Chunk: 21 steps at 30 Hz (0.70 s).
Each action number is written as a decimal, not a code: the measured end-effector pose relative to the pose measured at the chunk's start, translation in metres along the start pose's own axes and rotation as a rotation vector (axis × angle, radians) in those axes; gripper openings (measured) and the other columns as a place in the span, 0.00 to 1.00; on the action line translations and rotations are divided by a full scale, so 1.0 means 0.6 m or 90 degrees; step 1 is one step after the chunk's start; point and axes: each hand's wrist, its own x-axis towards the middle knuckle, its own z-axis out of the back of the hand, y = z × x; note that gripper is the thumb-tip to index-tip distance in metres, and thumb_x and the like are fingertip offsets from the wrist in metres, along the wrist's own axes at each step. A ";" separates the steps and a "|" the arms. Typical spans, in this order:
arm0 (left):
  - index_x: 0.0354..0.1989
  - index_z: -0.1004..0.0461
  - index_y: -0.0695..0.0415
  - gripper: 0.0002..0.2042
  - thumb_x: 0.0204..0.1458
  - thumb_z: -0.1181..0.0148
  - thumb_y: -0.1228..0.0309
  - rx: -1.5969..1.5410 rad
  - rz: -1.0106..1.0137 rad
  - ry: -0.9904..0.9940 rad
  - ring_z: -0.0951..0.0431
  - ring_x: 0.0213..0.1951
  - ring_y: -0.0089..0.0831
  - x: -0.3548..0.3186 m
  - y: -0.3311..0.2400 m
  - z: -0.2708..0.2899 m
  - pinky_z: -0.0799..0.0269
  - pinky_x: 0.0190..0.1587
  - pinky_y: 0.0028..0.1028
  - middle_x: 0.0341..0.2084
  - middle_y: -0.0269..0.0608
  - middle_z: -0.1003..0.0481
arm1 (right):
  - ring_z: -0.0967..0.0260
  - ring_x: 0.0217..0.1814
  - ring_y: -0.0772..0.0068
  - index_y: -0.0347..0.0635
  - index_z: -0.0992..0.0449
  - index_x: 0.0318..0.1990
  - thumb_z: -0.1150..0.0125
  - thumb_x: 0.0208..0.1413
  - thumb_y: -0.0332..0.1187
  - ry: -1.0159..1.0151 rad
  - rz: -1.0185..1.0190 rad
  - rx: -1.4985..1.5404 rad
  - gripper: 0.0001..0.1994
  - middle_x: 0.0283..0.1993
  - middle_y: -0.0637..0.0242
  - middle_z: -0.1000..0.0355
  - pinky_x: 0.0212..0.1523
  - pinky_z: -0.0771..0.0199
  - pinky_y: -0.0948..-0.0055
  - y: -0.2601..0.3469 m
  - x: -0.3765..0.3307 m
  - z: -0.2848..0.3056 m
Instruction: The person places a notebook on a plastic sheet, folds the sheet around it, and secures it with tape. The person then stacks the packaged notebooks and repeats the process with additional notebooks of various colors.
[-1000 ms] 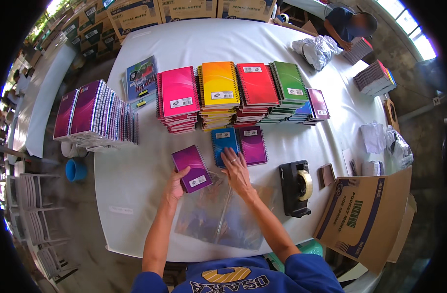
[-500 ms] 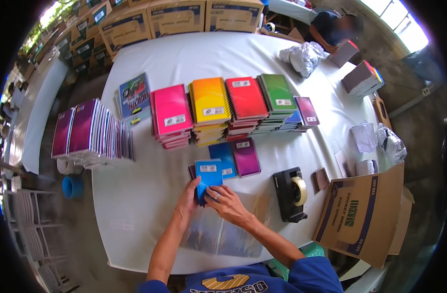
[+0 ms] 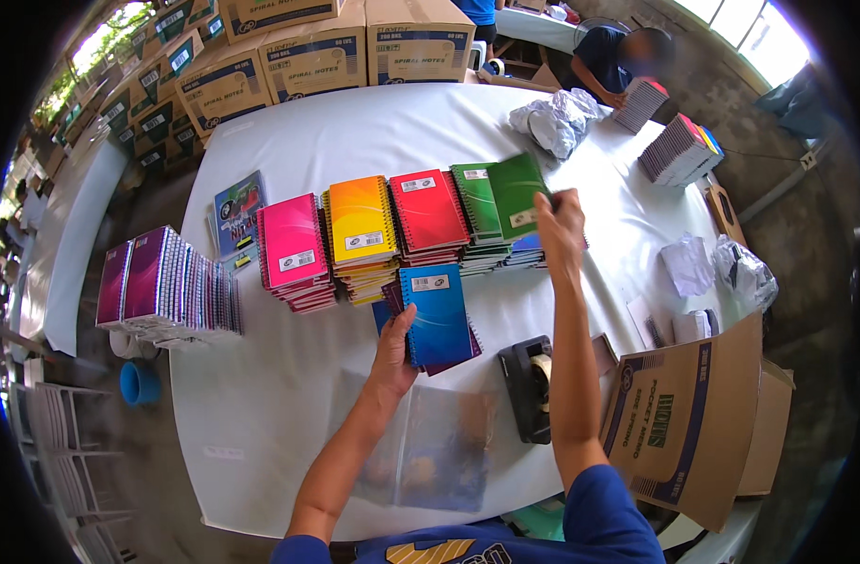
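My left hand [image 3: 393, 350] grips a blue spiral notebook [image 3: 437, 320] by its left edge, above the near middle of the table. Purple covers show behind it; I cannot tell which are in the hand and which lie on the table. My right hand [image 3: 563, 224] is closed on the lower right corner of a green notebook [image 3: 517, 191], raised and tilted over the green stack [image 3: 474, 185]. Further left stand the red stack [image 3: 428, 202], the yellow stack [image 3: 360, 209] and the pink stack [image 3: 292, 235]. A blue stack [image 3: 526, 254] is partly hidden by the right hand and notebook.
Clear plastic sleeves [image 3: 421, 451] lie at the near edge beside a black tape dispenser [image 3: 527, 399]. An open carton [image 3: 684, 414] stands right. Purple notebooks [image 3: 167, 282] are piled left. Another person [image 3: 610, 61] handles notebooks at the far right; cartons [image 3: 312, 56] line the back.
My right hand has left the blue notebook, reached far right and taken hold of a green one. My left hand has moved slightly right with the blue notebook. The view has shifted a little.
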 end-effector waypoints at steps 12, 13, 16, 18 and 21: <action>0.53 0.31 0.58 0.22 0.50 0.33 0.67 -0.021 -0.060 -0.014 0.23 0.45 0.32 -0.015 0.014 0.010 0.26 0.51 0.33 0.44 0.40 0.24 | 0.36 0.61 0.55 0.37 0.25 0.48 0.36 0.46 0.22 0.045 0.420 -0.013 0.18 0.60 0.55 0.34 0.60 0.38 0.59 0.087 -0.164 -0.021; 0.53 0.31 0.58 0.22 0.50 0.33 0.67 -0.020 -0.060 -0.010 0.23 0.45 0.32 -0.012 0.011 0.010 0.26 0.51 0.33 0.44 0.40 0.24 | 0.36 0.61 0.55 0.37 0.25 0.48 0.36 0.46 0.22 0.042 0.421 -0.014 0.18 0.60 0.55 0.34 0.60 0.38 0.59 0.077 -0.142 -0.038; 0.54 0.32 0.59 0.24 0.51 0.33 0.66 0.011 -0.076 -0.033 0.22 0.46 0.34 -0.004 -0.004 0.018 0.25 0.51 0.33 0.45 0.42 0.24 | 0.33 0.61 0.62 0.39 0.23 0.47 0.37 0.46 0.22 0.109 0.588 -0.151 0.17 0.57 0.60 0.28 0.62 0.38 0.60 0.045 -0.112 -0.090; 0.58 0.35 0.60 0.28 0.53 0.36 0.58 0.036 -0.064 -0.030 0.24 0.49 0.35 -0.005 -0.009 0.021 0.26 0.52 0.35 0.48 0.43 0.26 | 0.27 0.53 0.65 0.40 0.20 0.43 0.38 0.45 0.21 0.129 0.626 -0.050 0.15 0.46 0.62 0.22 0.60 0.35 0.61 0.033 -0.097 -0.078; 0.61 0.39 0.60 0.33 0.55 0.40 0.50 -0.005 -0.058 0.034 0.25 0.52 0.36 -0.008 -0.011 0.020 0.28 0.55 0.38 0.52 0.44 0.28 | 0.24 0.47 0.66 0.39 0.19 0.38 0.38 0.44 0.20 0.011 0.575 0.053 0.12 0.40 0.65 0.21 0.56 0.32 0.61 0.042 -0.107 -0.040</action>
